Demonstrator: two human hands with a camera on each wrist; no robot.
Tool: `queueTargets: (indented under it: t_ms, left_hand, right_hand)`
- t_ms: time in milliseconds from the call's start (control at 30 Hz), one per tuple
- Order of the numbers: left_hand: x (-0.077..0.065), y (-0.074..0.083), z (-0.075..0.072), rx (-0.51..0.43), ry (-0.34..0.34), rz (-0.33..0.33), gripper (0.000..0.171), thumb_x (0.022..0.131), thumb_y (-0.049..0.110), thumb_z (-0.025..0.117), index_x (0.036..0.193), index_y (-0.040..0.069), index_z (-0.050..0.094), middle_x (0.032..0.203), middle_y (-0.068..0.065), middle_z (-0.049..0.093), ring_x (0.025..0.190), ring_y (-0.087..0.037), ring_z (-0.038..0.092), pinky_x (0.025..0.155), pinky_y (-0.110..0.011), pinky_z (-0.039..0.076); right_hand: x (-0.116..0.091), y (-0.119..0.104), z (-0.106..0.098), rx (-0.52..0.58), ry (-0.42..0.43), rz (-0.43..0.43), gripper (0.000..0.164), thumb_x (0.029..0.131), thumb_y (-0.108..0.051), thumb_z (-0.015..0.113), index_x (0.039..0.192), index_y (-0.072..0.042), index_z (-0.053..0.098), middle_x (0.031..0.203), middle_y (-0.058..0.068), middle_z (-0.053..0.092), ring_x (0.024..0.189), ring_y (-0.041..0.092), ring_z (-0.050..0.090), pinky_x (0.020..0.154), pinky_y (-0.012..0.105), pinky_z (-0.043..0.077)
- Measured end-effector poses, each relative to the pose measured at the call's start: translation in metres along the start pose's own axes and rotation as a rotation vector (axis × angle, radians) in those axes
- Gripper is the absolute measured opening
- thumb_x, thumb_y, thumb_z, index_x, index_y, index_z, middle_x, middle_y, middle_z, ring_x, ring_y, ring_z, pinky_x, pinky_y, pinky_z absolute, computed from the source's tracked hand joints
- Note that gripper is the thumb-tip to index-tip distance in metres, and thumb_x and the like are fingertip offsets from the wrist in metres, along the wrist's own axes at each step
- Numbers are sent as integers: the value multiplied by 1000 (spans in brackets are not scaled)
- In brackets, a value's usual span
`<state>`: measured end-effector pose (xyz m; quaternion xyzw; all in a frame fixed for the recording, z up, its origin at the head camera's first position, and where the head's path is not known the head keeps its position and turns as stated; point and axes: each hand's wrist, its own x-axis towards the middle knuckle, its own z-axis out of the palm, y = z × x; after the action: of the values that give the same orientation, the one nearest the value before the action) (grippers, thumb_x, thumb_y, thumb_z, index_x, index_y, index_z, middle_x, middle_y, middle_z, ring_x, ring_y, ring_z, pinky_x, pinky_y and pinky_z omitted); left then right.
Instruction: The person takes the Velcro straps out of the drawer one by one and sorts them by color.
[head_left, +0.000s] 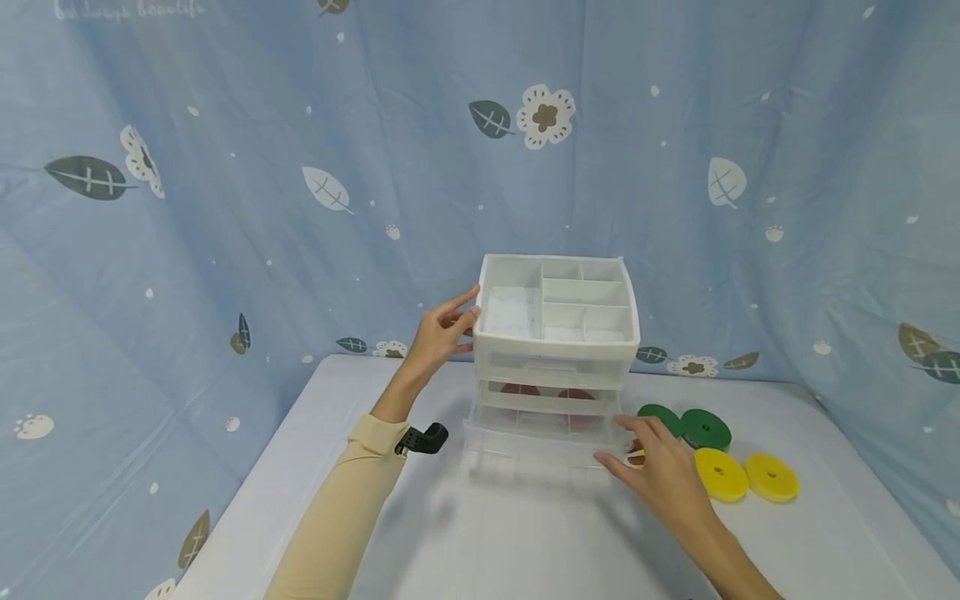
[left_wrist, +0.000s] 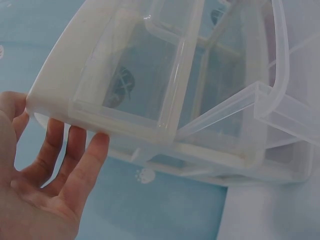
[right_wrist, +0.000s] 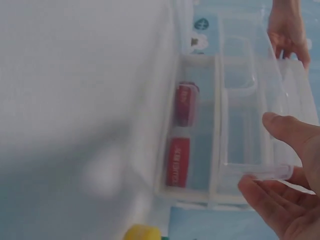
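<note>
A white plastic drawer cabinet (head_left: 557, 343) with a divided top tray stands on the table. My left hand (head_left: 442, 329) rests its fingertips against the cabinet's left side, just below the top rim. A clear drawer (head_left: 540, 450) juts out from the front. At its right front corner, my right hand (head_left: 663, 467) pinches the drawer's edge, with thumb (right_wrist: 282, 126) and fingers on opposite sides. In the right wrist view, two red discs with white lettering, one nearer disc (right_wrist: 178, 162) and one farther disc (right_wrist: 185, 104), sit in the lowest compartment.
To the right of the cabinet lie thick green discs (head_left: 705, 429) and yellow discs (head_left: 772, 477) with small centre holes; the right hand partly covers some. A blue patterned curtain (head_left: 420, 167) hangs behind and beside the white table (head_left: 337, 408).
</note>
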<state>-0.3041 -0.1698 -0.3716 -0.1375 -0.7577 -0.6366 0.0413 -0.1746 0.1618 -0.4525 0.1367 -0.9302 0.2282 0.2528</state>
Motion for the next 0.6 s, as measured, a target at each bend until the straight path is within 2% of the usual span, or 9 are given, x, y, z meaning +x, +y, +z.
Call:
queueTargets:
  t_ms: [100,300,433,600]
  left_hand:
    - [-2,5,-1,-15,-13,-11,45,100,34,58,144,37,48,121,-21,61,92,-15,64,91,-47,59]
    - [-12,25,0,-16,-31,-22,48,101,27,56,148,26,46,122,-26,59,91,-14,63,92,-49,57]
    - [-14,30,1,-14,-29,-26,48,101,27,57,148,26,47,122,-26,59,91,-14,63,92,-48,58]
    - [-13,28,1,-23,-26,-23,47,100,28,58,147,27,48,122,-25,59,91,-14,64,92,-49,58]
  right_hand:
    - [0,-1,5,33,20,18,61,69,-33,90,118,-6,66,100,10,64,69,16,69,58,29,61]
    - [0,-2,9,46,94,8,63,68,-32,91,119,-4,67,95,10,64,65,16,69,56,27,60]
    - [0,-3,12,38,115,24,62,69,-32,90,119,-4,68,96,10,64,66,17,69,57,29,61]
    - [3,-3,15,48,110,50,63,71,-31,89,122,-2,66,98,13,64,70,19,69,59,31,62]
